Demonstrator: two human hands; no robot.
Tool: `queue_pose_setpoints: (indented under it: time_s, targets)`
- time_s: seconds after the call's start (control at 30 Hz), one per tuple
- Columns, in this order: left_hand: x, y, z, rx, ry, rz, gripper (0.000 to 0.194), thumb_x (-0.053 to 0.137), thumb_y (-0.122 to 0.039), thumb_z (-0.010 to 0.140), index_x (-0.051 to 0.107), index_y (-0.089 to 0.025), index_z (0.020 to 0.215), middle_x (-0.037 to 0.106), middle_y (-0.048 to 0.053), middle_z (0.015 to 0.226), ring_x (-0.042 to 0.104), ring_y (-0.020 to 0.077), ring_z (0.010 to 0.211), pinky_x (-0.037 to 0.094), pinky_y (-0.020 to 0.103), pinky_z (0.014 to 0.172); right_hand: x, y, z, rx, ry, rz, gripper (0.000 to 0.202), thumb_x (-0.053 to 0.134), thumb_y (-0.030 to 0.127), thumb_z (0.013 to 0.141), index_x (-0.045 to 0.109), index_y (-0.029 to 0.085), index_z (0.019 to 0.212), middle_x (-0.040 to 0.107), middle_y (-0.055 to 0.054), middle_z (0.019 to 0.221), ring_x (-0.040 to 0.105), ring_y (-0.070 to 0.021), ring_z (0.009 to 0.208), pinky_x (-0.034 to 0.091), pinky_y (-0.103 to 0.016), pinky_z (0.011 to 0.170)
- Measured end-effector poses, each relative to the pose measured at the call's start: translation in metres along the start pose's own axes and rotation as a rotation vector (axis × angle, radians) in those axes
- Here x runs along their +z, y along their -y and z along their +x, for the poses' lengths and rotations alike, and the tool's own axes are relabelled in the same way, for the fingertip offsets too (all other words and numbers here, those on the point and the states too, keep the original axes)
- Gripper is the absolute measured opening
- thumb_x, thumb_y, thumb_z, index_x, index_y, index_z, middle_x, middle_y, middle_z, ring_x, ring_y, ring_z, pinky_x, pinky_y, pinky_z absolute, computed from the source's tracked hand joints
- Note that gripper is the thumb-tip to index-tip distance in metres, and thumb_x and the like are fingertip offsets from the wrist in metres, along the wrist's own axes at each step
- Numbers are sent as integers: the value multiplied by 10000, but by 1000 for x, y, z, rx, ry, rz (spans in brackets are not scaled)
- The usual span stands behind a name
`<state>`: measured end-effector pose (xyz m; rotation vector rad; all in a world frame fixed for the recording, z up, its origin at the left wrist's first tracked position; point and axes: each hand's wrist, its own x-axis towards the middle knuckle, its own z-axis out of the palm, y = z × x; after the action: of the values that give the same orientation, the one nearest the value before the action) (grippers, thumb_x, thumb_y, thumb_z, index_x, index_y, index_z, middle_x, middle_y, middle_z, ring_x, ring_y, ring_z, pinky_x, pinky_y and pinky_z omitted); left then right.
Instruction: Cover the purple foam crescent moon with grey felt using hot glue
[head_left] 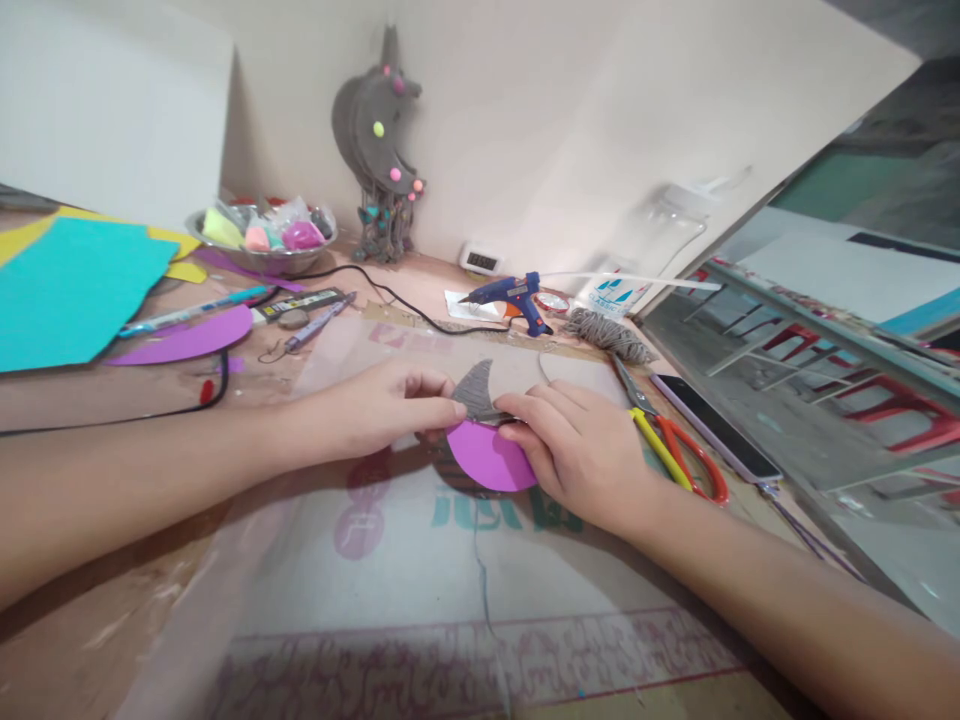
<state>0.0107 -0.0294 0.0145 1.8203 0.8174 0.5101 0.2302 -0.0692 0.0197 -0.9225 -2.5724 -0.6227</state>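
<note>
Between both hands is a crescent-like purple craft piece (492,456), its upper tip wound with grey yarn (475,387). My left hand (401,405) pinches the piece at its left side, thumb on the yarn edge. On the right, my right hand (577,435) grips it with fingers and thumb closed where the yarn meets the purple surface. A thin strand (481,575) trails down below the piece over the printed plastic sheet (300,600). The undersides of the fingers are hidden.
Beyond the hands lie a blue glue gun (514,298), a grey yarn bundle (611,335) and a small clock (481,260). Scissors (679,450) and a phone (716,428) are at right. Turquoise sheet (82,290), pens and a metal bowl (262,258) stand left; a moon ornament (379,130) hangs behind.
</note>
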Motion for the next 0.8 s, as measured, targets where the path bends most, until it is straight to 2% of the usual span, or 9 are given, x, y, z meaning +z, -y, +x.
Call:
queue_pose_setpoints:
  time_s: [0.23,0.43,0.57,0.63,0.7,0.8]
  targets:
    - [0,-2,-1,-3,8,-17,248,517,-303,798,519,-160,595,510,-58,565,434,70,510,322,206,486,3,-1,-1,5,1,-4,208,441,269,930,582,128,988,600,-39,737,496,-164,662,367,-296,609]
    - [0,-1,0,10,6,-48,228,522,-287,791,524,-157,604,523,-51,574,475,79,553,360,207,538,4,-1,-5,185,-54,261,249,389,293,941,555,137,1042,643,-70,872,571,-166,749,429,-288,663]
    - [-1,2,0,19,-1,-33,240,521,-321,793,534,-157,618,552,-37,602,500,95,582,369,218,554,1,-3,-5,270,-64,388,306,555,385,844,558,151,1041,634,-59,869,552,-152,691,424,-284,635]
    - [-1,2,-1,23,1,-15,254,518,-339,799,531,-157,622,556,-34,612,502,97,585,369,219,553,1,-2,-4,255,-25,409,240,626,320,781,587,158,954,628,-37,796,526,-145,656,399,-277,615]
    - [0,2,-1,23,2,6,252,512,-338,805,527,-156,630,551,-33,616,502,99,590,372,218,550,2,-2,-3,238,6,435,100,600,186,754,601,167,851,611,-14,710,503,-135,629,369,-268,600]
    - [3,2,-2,40,5,36,201,511,-321,806,571,-153,712,562,-27,656,510,104,617,382,217,555,4,0,-2,245,10,484,131,535,80,716,600,175,779,600,-1,660,494,-126,611,353,-257,594]
